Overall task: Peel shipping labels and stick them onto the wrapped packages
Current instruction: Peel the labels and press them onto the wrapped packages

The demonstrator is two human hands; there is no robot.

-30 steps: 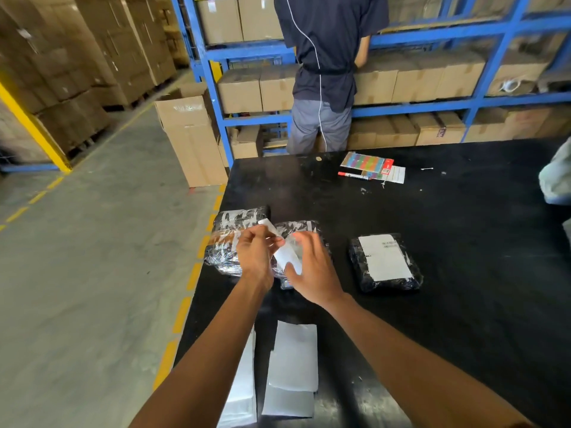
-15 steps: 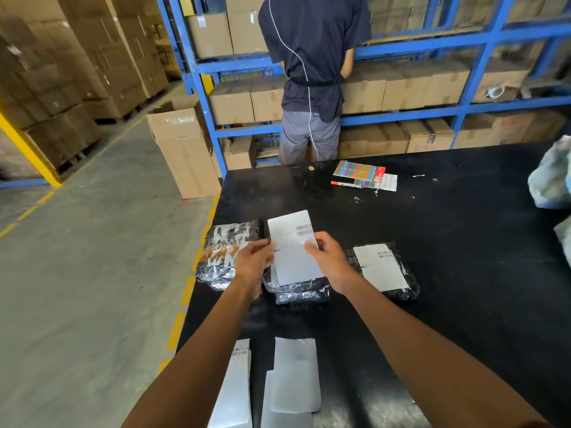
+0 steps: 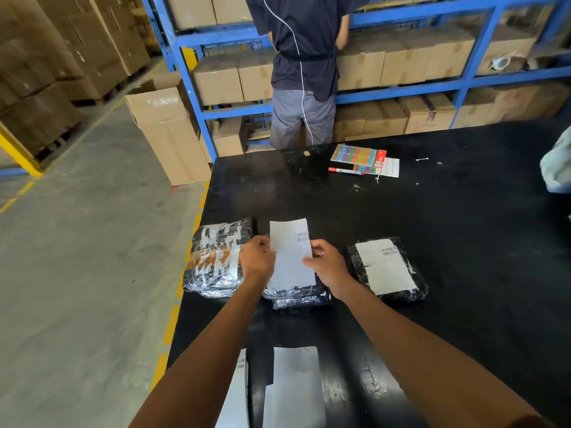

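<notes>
A white shipping label [image 3: 290, 254] is held flat between both hands, over a black wrapped package [image 3: 298, 298] whose near edge shows below it. My left hand [image 3: 256, 259] pinches the label's left edge and my right hand [image 3: 327, 264] its right edge. A larger taped black package [image 3: 216, 257] lies just left of them. To the right sits a black package [image 3: 387, 268] with a white label stuck on its top. White label sheets [image 3: 295, 387] lie near the table's front edge, between my forearms.
The black table [image 3: 463, 211] carries a colourful card pack and a red marker [image 3: 346, 171] at the back. A pale bag [image 3: 559, 165] sits at the right edge. A person [image 3: 302, 72] stands behind the table at blue shelving with cartons. An open carton [image 3: 167, 131] stands on the floor.
One second ago both hands were bunched over a crumpled label being peeled. Since then the label has been spread out flat and held by its side edges above the middle package.
</notes>
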